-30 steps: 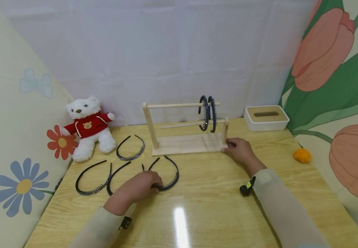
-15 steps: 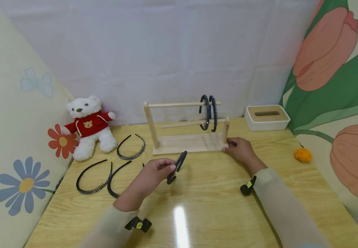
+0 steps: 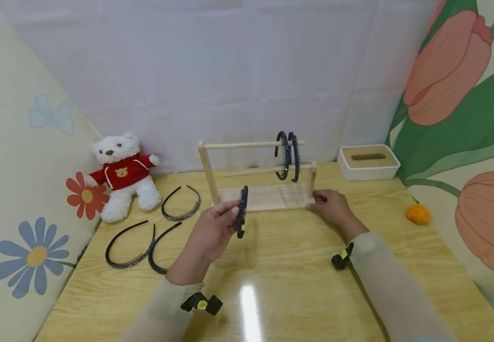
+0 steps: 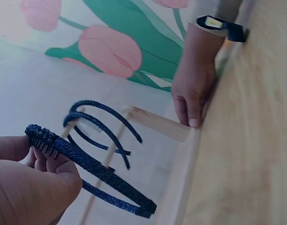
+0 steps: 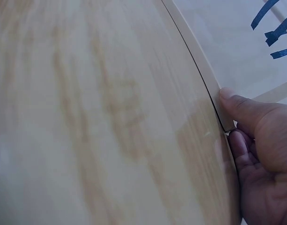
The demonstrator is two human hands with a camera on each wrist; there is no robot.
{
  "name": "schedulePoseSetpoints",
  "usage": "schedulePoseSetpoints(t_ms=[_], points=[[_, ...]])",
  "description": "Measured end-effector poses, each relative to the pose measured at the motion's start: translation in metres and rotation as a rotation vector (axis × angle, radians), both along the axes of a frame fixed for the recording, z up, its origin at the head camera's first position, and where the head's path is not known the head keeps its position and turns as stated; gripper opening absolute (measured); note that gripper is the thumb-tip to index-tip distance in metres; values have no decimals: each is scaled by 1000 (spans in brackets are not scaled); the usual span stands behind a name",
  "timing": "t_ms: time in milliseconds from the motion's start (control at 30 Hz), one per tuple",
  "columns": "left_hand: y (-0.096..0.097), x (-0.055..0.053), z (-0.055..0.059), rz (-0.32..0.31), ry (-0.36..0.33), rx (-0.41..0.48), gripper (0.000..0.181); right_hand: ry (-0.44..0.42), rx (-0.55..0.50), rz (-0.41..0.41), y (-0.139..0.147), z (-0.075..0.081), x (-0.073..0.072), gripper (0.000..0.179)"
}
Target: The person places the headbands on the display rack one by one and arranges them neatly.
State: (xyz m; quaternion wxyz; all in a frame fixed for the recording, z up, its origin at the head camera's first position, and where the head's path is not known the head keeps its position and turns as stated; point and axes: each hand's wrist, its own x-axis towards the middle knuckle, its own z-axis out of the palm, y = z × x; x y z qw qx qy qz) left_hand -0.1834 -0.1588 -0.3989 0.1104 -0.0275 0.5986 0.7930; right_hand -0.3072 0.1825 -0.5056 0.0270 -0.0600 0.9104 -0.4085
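Note:
A dark blue toothed headband (image 3: pixel 242 211) is pinched between thumb and fingers of my left hand (image 3: pixel 212 232), raised in front of the wooden rack (image 3: pixel 268 198). In the left wrist view the headband (image 4: pixel 99 171) slants with its two ends pointing away from my hand. At the rack's right front corner my right hand (image 3: pixel 331 208) grips the base; the right wrist view has the thumb on top of the base edge (image 5: pixel 199 61) and the other fingers curled at its corner. Two headbands (image 3: pixel 282 156) hang toward the right end of the rack's upper rod (image 3: pixel 242 145).
Three more headbands lie on the table's left: one behind (image 3: pixel 181 217), one at the far left (image 3: pixel 129 264), one (image 3: pixel 154 263) partly behind my left forearm. A white bear in red (image 3: pixel 120 173), a white tissue box (image 3: pixel 368 171) and an orange fluffy object (image 3: pixel 418 214) stand around.
My left hand has lifted the headband off the table and brought it up and rightward toward the rack, turning it upright. My right hand stays at the rack's corner.

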Motion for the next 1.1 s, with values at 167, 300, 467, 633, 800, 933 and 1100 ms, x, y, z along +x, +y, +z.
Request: schedulePoseSetpoints(t_ms=[167,300,467,633,800,933,1100], points=[[8,-8,28,77,82,116,26,-12,-1,2,0,1,0,59],[18,-17,55,104,213,202,31,-10,-1,2,1,1,-1,58],[33,-31,86,103,375,284,36,-5,-3,-7,2,0,-1,56],[48,-48,105,119,449,374,40,-2,-5,4,2,-2,-2,57],[59,-67,114,144,461,379,36,1,-14,2,3,-4,-2,57],[62,-77,113,158,453,374,37,6,-19,5,3,-5,-2,57],[63,-81,108,162,442,380,40,15,-23,8,2,-3,-3,57]])
